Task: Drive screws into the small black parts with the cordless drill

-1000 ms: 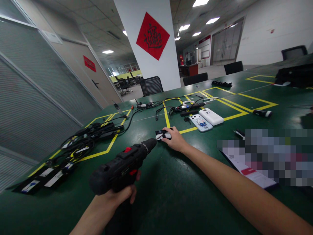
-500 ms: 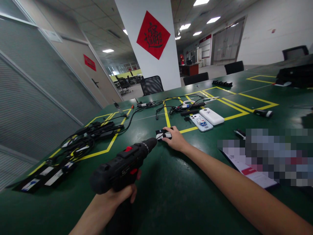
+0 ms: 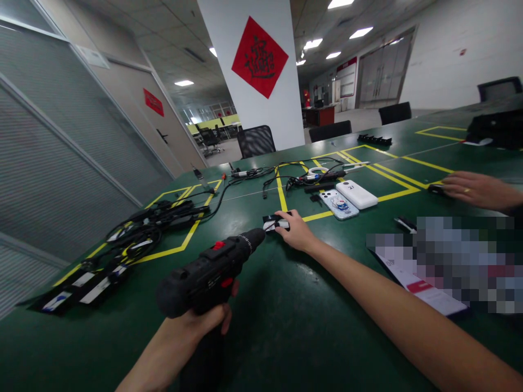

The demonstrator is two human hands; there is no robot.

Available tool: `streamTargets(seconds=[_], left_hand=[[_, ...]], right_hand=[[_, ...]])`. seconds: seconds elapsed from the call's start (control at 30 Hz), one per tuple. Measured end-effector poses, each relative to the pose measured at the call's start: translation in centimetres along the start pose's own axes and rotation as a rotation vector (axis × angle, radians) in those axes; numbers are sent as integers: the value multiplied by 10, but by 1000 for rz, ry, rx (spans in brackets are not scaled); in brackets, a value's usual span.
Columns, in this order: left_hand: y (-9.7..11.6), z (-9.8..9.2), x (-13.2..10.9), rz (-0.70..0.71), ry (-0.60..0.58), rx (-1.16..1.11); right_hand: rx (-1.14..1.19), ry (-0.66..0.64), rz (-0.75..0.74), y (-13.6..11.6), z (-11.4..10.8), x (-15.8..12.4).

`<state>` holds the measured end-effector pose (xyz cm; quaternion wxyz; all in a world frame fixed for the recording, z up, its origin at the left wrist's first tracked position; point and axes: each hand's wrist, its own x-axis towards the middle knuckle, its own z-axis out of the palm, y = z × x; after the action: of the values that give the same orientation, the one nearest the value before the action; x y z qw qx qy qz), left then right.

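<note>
My left hand (image 3: pixel 196 326) is wrapped round the grip of a black cordless drill (image 3: pixel 210 275) with red buttons. The drill's chuck points away from me toward a small black and white part (image 3: pixel 274 222) on the green table (image 3: pixel 286 326). My right hand (image 3: pixel 296 231) reaches across the table, fingers curled on that part and pinning it to the surface just ahead of the chuck.
Two phones (image 3: pixel 347 198) lie in a yellow-taped square beyond my right hand. Tangled cables and black parts (image 3: pixel 143 234) sit at the left. Another person's hand (image 3: pixel 476 189) rests on the table at the right, next to a paper sheet (image 3: pixel 420 288). Office chairs (image 3: pixel 255 141) stand behind.
Another person's hand has come into view at the right edge of the table. My own hands and the drill hold almost the same pose; the view has shifted slightly.
</note>
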<state>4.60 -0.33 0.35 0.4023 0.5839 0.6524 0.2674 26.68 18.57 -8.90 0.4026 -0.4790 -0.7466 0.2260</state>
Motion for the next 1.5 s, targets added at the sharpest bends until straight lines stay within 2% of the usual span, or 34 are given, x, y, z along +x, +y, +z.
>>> streamTargets(seconds=[0.1,0.47,0.77,1.07,1.5], left_hand=[[0,-2,-1,-15,-87,-19],[-1,-2,1,-16,-85,-37],[11,-1,-1,-59,-103,7],[4,-1,0,-25,-71,-44],[0,-4,0,-18,-87,-14]], right_hand=[[5,-6,10,-2,-2,0],[15,10,14,-2,-2,1],[23,25,6,0,0,1],[18,22,7,-1,-1,1],[26,24,8,-2,-1,0]])
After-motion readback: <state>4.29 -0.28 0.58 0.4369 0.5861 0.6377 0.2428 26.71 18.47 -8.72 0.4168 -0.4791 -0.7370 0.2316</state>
